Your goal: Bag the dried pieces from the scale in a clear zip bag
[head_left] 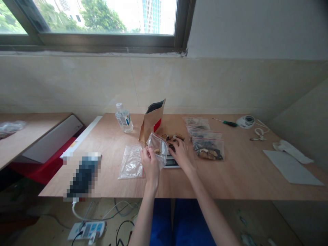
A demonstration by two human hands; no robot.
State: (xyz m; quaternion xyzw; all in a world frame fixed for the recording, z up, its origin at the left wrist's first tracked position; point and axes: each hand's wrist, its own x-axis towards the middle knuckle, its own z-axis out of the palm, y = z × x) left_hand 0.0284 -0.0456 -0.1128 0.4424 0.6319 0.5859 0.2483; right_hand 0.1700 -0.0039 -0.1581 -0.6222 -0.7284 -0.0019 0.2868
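Observation:
My left hand point(150, 160) pinches a clear zip bag point(159, 145) by its side, holding it up with its mouth towards the scale. A few brownish pieces show inside it. My right hand point(181, 153) reaches over a small kitchen scale point(172, 162), its thumb and fingers curled round dark pieces from a pile of dried mushrooms point(169, 137). The hand hides part of the pile. Flat clear bags point(130, 163) lie just left of my left hand. Behind the held bag stands an upright brown paper pouch point(152, 121).
Filled zip bags point(208, 148) lie in a row to the right. A water bottle point(124, 118) stands at the back left, a phone point(83, 176) near the front left. Farther right are a screwdriver point(229, 123), a white camera point(246, 121) and a white sheet point(292, 167).

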